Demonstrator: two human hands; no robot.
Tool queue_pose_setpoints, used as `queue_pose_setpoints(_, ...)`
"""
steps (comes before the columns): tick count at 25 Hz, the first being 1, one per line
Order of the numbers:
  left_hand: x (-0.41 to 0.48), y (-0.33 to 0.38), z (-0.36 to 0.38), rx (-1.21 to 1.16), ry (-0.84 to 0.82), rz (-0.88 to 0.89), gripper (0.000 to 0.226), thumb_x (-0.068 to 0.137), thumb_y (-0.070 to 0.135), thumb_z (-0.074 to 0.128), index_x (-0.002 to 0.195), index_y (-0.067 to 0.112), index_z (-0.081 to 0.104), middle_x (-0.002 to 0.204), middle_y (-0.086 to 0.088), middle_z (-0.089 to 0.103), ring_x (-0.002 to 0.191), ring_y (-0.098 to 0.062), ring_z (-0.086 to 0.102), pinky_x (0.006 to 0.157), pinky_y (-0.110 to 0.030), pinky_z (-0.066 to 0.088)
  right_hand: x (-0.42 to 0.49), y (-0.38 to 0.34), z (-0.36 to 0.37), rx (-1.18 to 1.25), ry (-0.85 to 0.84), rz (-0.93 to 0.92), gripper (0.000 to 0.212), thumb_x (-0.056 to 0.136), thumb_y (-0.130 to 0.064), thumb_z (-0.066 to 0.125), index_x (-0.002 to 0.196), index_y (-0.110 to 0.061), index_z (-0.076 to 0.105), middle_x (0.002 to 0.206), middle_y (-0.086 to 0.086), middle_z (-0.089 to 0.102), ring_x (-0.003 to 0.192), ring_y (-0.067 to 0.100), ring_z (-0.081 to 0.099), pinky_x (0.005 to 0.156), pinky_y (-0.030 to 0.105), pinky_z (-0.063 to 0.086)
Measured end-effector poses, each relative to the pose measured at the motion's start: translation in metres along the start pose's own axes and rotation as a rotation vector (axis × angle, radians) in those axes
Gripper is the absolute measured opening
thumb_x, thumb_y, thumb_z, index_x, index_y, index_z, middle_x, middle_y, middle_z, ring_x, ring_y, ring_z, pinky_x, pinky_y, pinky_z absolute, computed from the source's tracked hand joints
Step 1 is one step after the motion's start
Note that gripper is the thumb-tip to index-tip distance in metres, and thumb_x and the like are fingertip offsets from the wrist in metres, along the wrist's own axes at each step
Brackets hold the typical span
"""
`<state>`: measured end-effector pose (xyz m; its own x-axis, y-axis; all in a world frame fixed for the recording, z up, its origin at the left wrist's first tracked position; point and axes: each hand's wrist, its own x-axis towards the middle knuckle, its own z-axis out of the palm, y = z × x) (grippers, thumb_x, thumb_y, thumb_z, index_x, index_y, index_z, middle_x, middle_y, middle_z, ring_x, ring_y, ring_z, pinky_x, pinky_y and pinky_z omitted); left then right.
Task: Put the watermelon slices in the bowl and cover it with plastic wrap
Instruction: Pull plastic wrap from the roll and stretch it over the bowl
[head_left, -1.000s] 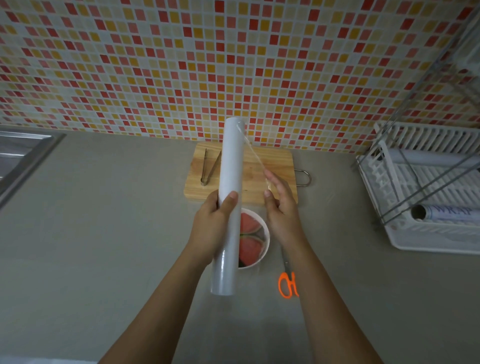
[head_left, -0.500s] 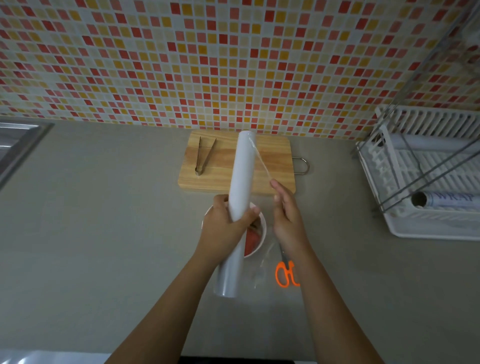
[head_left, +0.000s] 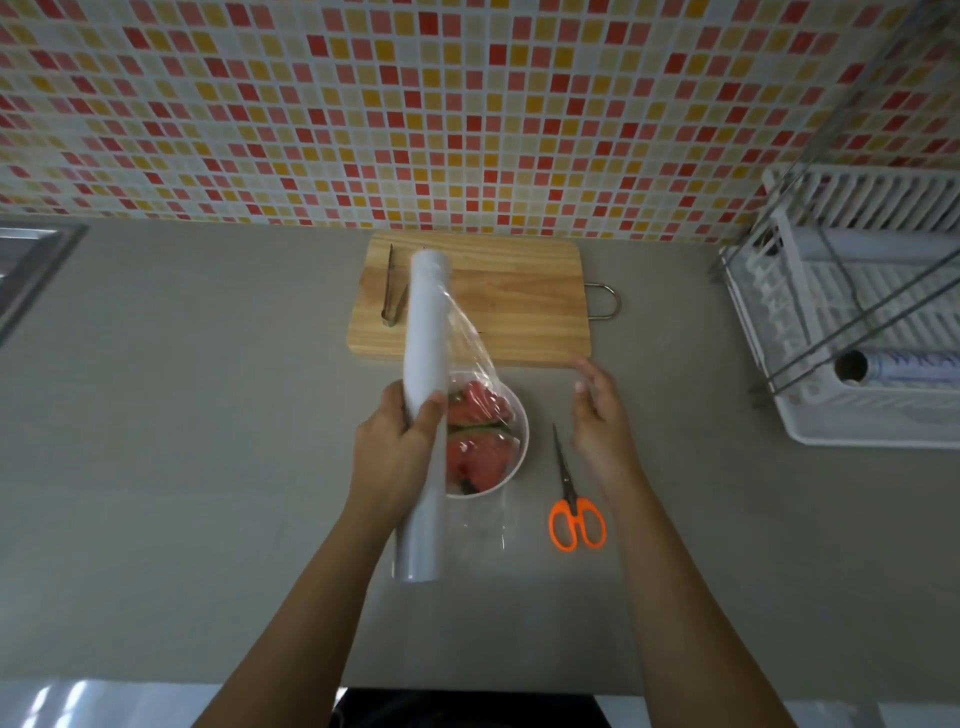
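Red watermelon slices (head_left: 480, 447) lie in the white bowl (head_left: 523, 439), clear film (head_left: 467, 340) from the roll (head_left: 423, 322) draped above.

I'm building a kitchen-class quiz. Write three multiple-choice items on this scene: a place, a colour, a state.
1. Where do the tongs lie? A on the cutting board; B on the floor; C in a drawer.
2. What colour are the handles of the scissors? A blue; B orange; C black.
3. What is the left hand doing? A lying flat; B holding a knife; C gripping the roll of wrap.
Answers: 1 A, they rest on its left part. 2 B, both loops are orange. 3 C, fingers and thumb curl round it.
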<state>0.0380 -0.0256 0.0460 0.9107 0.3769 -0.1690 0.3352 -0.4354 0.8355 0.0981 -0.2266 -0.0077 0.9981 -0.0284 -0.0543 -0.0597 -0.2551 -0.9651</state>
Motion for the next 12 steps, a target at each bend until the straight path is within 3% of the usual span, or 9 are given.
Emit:
queue_pose_setpoints(3, 0.004, -0.003, -0.006, 0.161, 0.082, 0.104, 0.044, 0.091, 0.038, 0.055, 0.124, 0.009, 0.053, 0.101, -0.006, 0.063, 0.083, -0.018, 0.054, 0.07, -0.027, 0.038, 0.009, 0.001, -0.015, -0.14, 0.1, -0.007, 0.032, 0.099, -0.02, 0.038, 0.126, -0.012, 0.053, 0.124, -0.002, 0.051, 0.118, 0.02, 0.05, 0.092, 0.005, 0.031)
queue_pose_setpoints(6, -0.003, 0.0, -0.001, 0.175, 0.071, 0.171, 0.047, 0.089, 0.038, 0.057, 0.126, 0.009, 0.052, 0.108, -0.008, 0.063, 0.086, -0.016, 0.054, 0.07, -0.027, 0.039, 0.011, -0.014, 0.003, -0.011, 0.13, 0.053, 0.033, 0.097, -0.035, 0.038, 0.122, -0.022, 0.056, 0.124, 0.005, 0.059, 0.093, 0.016, 0.055, 0.09, 0.033, 0.046)
queue_pose_setpoints(9, -0.007, 0.003, 0.0, 0.189, 0.049, 0.22, 0.05, 0.088, 0.041, 0.058, 0.127, 0.01, 0.051, 0.111, -0.007, 0.063, 0.088, -0.016, 0.054, 0.072, -0.027, 0.04, 0.025, -0.044, 0.02, 0.153, 0.086, 0.095, 0.025, 0.095, -0.037, 0.045, 0.11, -0.028, 0.062, 0.115, -0.006, 0.064, 0.077, -0.002, 0.063, 0.08, 0.024, 0.051)
queue_pose_setpoints(12, -0.009, 0.009, 0.001, 0.189, 0.039, 0.251, 0.049, 0.087, 0.04, 0.059, 0.127, 0.011, 0.052, 0.112, -0.008, 0.063, 0.089, -0.014, 0.052, 0.074, -0.026, 0.038, 0.047, -0.073, 0.033, 0.21, -0.084, 0.174, 0.031, 0.093, -0.043, 0.048, 0.109, -0.022, 0.064, 0.111, -0.005, 0.067, 0.083, -0.002, 0.065, 0.08, 0.023, 0.051)
